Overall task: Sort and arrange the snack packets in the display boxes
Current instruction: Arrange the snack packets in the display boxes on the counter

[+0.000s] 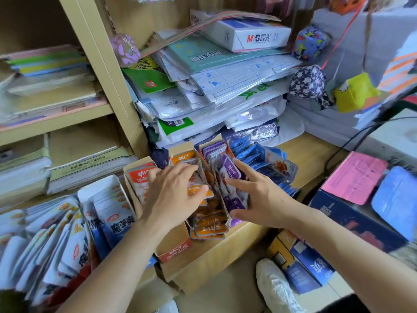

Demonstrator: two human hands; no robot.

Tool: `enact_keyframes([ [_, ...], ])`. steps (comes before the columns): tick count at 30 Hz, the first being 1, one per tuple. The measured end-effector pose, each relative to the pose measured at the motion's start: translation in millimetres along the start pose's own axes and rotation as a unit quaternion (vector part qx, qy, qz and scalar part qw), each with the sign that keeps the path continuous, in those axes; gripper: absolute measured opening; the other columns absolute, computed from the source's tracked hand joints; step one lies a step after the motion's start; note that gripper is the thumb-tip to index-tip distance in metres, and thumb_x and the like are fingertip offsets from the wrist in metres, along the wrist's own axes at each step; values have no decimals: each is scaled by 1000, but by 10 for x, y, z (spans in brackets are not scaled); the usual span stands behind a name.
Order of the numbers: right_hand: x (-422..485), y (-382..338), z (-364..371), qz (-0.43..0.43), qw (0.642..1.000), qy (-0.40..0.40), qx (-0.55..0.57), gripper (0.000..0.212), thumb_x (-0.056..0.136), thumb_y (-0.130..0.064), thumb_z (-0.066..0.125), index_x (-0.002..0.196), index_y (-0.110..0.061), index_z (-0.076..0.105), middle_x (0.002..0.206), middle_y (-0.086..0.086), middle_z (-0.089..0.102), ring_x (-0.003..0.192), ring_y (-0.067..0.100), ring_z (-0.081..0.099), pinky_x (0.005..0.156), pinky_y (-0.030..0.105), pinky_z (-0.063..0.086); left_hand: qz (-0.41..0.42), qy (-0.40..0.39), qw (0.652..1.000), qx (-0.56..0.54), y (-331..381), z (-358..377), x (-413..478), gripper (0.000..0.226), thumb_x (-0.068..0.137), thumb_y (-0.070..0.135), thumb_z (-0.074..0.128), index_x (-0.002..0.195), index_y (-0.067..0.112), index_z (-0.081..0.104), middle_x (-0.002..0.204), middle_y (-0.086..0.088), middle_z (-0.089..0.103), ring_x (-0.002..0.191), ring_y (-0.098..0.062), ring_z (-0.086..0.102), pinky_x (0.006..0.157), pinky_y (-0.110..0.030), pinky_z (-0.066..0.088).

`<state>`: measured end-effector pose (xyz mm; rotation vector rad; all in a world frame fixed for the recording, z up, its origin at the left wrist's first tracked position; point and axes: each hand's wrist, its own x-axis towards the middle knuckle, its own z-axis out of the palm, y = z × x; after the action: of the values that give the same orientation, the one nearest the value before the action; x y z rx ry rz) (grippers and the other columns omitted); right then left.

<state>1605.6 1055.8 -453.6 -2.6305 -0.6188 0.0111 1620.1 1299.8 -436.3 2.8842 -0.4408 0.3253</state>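
Crowded shop shelves (67, 119) and a leaning stack of paper goods (225, 82) rise behind a wooden worktop (311, 152), where a person sorts snack packets into a row of cardboard display boxes (174, 245). The left hand (173, 193) curls over the orange packets (209, 227) in the box beneath it, fingers on the far side and thumb pressed to the near side, gripping a bunch. The right hand (255, 195), fingers spread and straight, touches the purple packets (230, 171) in the next box and holds nothing. Beyond the right hand, blue packets (252, 152) stand in their own box but lean and spill outward. Just left of the left hand a box holds red-labelled packets (138, 177), and further left white-and-blue packets (115, 219) fill another. Colours appear separated box by box, so the sorting looks largely done. What seems left is squaring up the uneven orange and purple rows, tidying the blue ones and dealing with the loose fan of packets (45, 240) far to the left of the left hand.
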Motion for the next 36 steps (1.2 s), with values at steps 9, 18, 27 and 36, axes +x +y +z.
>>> enact_keyframes([
  [9, -49, 166, -66, -11, 996, 66, -52, 66, 81, -44, 76, 141, -31, 53, 156, -4, 34, 135, 21, 42, 104, 44, 46, 106, -51, 992, -36, 247, 138, 96, 69, 97, 46, 58, 157, 30, 29, 167, 12, 14, 150, -14, 27, 121, -39, 18],
  [18, -41, 118, -32, 25, 990, 73, -117, 59, 84, -28, 73, 140, -31, 52, 157, -4, 33, 131, 22, 41, 100, 40, 44, 73, -69, 995, 28, -47, 100, 109, 68, 86, 72, 29, 135, 36, 59, 144, 16, 53, 135, -10, 39, 104, -41, 25],
  [27, -2, 90, -27, 37, 990, 66, -118, 62, 85, -22, 73, 143, -28, 51, 155, -3, 35, 128, 23, 43, 98, 40, 48, 42, -59, 997, 0, -193, 31, 62, 64, 76, 75, 36, 122, 40, 62, 129, 19, 59, 126, -9, 48, 102, -37, 29],
  [36, -19, -21, 72, 38, 988, 58, -138, 87, 87, -35, 66, 156, -44, 14, 162, -1, 19, 138, 29, 22, 106, 50, 32, 111, -140, 983, 40, 120, 161, 50, 62, 86, 49, 35, 148, 53, 33, 148, 9, 31, 144, -22, 13, 112, -53, 11],
])
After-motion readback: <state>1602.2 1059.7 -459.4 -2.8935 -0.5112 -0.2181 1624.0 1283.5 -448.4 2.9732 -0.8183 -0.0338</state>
